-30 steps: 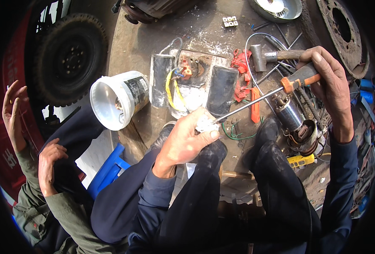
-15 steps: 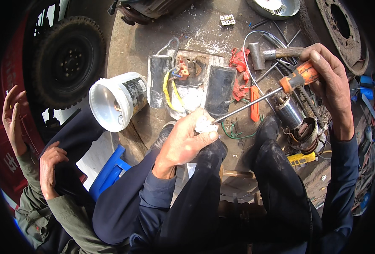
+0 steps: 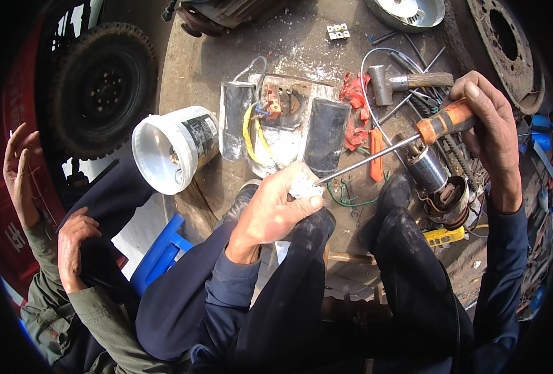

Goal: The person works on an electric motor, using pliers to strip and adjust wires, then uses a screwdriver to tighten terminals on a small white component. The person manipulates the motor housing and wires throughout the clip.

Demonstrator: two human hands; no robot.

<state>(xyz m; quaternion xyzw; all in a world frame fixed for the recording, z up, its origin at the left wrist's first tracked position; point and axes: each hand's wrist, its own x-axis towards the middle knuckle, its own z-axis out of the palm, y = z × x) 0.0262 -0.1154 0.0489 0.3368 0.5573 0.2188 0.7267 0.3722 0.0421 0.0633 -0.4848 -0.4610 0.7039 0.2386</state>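
Observation:
My left hand (image 3: pixel 269 209) is closed around a small bumpy white block (image 3: pixel 301 186), pinched between thumb and fingers over my knees. In my right hand (image 3: pixel 490 115) is the orange and black handle of a screwdriver (image 3: pixel 446 122). Its long metal shaft slants down to the left, and the tip meets the white block at my left fingers. Just beyond my left hand lies an assembly with two black cylinders (image 3: pixel 326 134), yellow and grey wires, and an orange-red connector (image 3: pixel 272 103). A hammer (image 3: pixel 381 85) lies behind the screwdriver.
A white plastic bucket (image 3: pixel 158 154) lies tipped at the table's left edge. Red scraps (image 3: pixel 354 90), an orange cutter-like tool (image 3: pixel 375 156) and a silver motor-like part (image 3: pixel 427 168) lie to the right. Another person's hands (image 3: pixel 77 240) are at left, near a tyre (image 3: pixel 102 90).
My right hand and the screwdriver handle have shifted slightly right and down. The tip stays at the white block, and my left hand keeps its hold.

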